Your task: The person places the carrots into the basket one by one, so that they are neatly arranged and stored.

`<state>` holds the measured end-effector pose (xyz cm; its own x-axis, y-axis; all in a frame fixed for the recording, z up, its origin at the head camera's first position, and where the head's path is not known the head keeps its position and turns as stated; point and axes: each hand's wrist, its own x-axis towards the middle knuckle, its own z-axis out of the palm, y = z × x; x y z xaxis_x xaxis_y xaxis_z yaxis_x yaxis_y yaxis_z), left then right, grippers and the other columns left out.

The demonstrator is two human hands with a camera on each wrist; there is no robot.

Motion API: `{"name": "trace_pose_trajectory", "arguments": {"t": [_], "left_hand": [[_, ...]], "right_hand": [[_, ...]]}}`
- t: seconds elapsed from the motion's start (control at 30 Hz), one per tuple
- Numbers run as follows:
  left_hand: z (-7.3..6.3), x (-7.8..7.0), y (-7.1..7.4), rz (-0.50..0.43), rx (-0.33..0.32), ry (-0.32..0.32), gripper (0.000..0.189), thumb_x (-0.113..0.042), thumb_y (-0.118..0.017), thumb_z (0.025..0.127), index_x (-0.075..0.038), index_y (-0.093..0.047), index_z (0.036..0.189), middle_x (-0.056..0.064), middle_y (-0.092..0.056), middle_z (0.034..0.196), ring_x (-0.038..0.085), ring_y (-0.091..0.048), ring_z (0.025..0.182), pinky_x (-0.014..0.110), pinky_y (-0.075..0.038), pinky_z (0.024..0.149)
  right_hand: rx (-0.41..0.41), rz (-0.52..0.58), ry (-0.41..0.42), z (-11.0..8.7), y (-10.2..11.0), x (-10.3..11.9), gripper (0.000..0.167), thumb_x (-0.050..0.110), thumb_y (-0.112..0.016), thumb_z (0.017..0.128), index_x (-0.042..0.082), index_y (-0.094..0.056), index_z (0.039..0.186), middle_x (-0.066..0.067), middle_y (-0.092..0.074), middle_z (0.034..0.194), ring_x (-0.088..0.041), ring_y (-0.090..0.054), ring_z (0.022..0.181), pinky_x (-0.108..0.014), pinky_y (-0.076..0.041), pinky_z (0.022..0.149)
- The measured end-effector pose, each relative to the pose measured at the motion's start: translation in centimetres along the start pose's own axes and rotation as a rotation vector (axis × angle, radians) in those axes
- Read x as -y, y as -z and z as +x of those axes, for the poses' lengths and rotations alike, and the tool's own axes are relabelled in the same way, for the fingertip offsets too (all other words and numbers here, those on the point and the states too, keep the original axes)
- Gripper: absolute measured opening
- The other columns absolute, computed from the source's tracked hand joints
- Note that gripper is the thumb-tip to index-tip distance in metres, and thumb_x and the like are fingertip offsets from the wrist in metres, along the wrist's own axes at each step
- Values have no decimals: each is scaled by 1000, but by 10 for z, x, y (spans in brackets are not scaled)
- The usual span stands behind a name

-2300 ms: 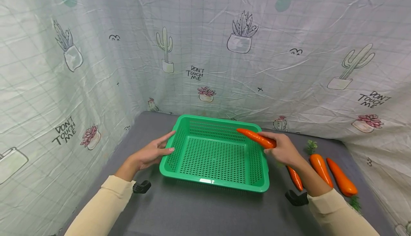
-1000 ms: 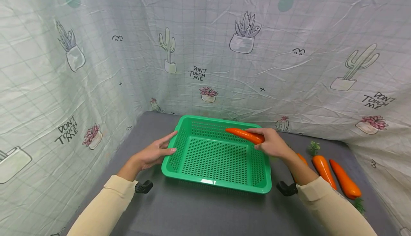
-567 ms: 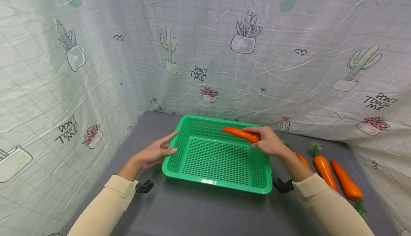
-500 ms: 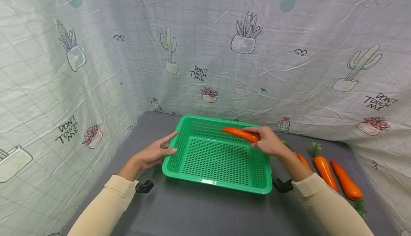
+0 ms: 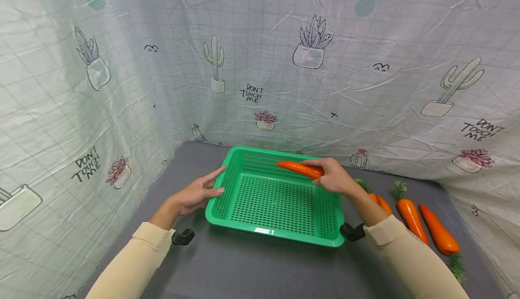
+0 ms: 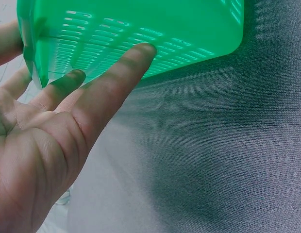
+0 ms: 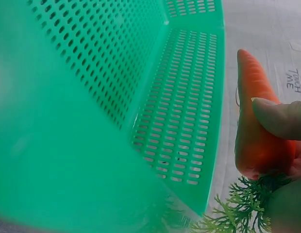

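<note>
My right hand [image 5: 334, 176] grips an orange carrot [image 5: 298, 169] by its thick end. The carrot hangs above the far right part of a green plastic basket [image 5: 262, 230], its thin tip pointing left. In the right wrist view the thumb lies along the carrot [image 7: 257, 141], and green leafy tops [image 7: 247, 204] hang beneath it. My left hand [image 5: 195, 195] holds the basket at its left rim, thumb over the edge. In the left wrist view other fingers of the left hand [image 6: 58, 131] lie against the slotted outer wall.
On the grey table [image 5: 252, 272], to the right, lie more carrots: one with its leaves at the far end [image 5: 412, 220], one with leaves at the near end [image 5: 438, 231], and some orange partly behind the right forearm [image 5: 382, 203]. A printed curtain [image 5: 260, 41] encloses the back and left.
My right hand has carried the carrot leftward from the basket's right rim to farther over its inside. The left hand stays on the rim, and the basket keeps its place.
</note>
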<state>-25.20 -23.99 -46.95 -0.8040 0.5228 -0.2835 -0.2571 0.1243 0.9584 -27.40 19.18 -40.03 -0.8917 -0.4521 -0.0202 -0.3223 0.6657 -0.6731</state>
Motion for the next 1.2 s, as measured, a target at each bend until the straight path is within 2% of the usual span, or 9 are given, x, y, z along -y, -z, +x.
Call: {"name": "trace_pose_trajectory", "arguments": {"t": [0.37, 0.6, 1.2], "left_hand": [[0, 3, 1, -1, 6, -2, 87, -20, -64, 106, -34, -6, 170, 22, -25, 171, 40, -58, 137, 56, -59, 97], [-1, 5, 0, -2, 9, -13, 87, -20, -63, 106, -34, -5, 170, 23, -25, 171, 40, -58, 137, 56, -59, 97], [-1, 3, -3, -7, 10, -19, 87, -19, -62, 106, -34, -5, 170, 21, -25, 172, 44, -54, 140, 56, -59, 97]], "right_hand": [[5, -25, 21, 12, -6, 1, 70, -15, -63, 78, 2, -61, 145, -31, -64, 135, -19, -45, 67, -30, -38, 56], [18, -10, 23, 17, -10, 3, 71, -15, -63, 76, 2, -61, 145, -30, -65, 132, -19, -42, 63, -30, -36, 56], [33, -24, 27, 32, -23, 4, 70, -14, -64, 76, 4, -63, 144, -24, -67, 132, -25, -50, 85, -33, -39, 67]]}}
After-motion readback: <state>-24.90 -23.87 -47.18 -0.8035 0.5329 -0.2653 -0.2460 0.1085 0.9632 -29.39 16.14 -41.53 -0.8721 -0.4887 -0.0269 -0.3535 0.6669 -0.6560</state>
